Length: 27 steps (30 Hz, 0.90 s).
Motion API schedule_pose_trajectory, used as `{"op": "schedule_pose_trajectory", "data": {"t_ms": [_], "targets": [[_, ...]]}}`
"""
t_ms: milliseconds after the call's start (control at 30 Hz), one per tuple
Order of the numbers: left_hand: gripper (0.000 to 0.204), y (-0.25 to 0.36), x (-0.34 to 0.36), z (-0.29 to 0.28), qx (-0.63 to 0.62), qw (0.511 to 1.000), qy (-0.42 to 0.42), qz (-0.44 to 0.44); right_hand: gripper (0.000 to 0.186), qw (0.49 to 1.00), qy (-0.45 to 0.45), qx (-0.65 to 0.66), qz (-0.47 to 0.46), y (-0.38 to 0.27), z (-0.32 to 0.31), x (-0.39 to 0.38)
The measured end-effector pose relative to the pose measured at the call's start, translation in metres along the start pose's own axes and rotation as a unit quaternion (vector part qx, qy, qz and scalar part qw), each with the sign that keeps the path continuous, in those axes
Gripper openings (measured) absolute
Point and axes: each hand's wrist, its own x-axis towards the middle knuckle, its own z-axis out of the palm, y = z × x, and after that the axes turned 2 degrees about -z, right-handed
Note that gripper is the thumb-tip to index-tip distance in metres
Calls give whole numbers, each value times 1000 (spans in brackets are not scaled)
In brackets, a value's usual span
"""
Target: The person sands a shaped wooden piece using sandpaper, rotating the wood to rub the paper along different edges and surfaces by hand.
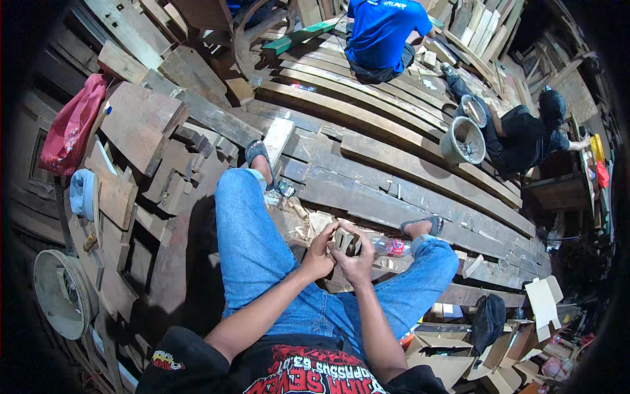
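Between my bent knees, both hands hold a small pale brown piece, apparently wood, with dark gaps or slots in it. My left hand grips its left side with bent fingers. From the right, my right hand closes round the same piece, thumb and fingers curled over it. The fingers hide part of its outline. Just beyond my right hand lies a clear plastic bottle with a red label. Wood chips and small offcuts lie on the planks in front of the hands.
Long planks stretch across the floor ahead. Two grey buckets stand at the right, near a person in dark clothes. Another person in a blue shirt sits ahead. Cardboard boxes lie lower right; another bucket stands left.
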Motion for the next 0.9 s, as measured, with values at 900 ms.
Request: {"op": "schedule_pose_trajectory", "data": {"t_ms": [900], "targets": [[28, 27, 26, -28, -307, 889, 141, -310, 31, 961, -97, 57, 251, 37, -18, 4]]}}
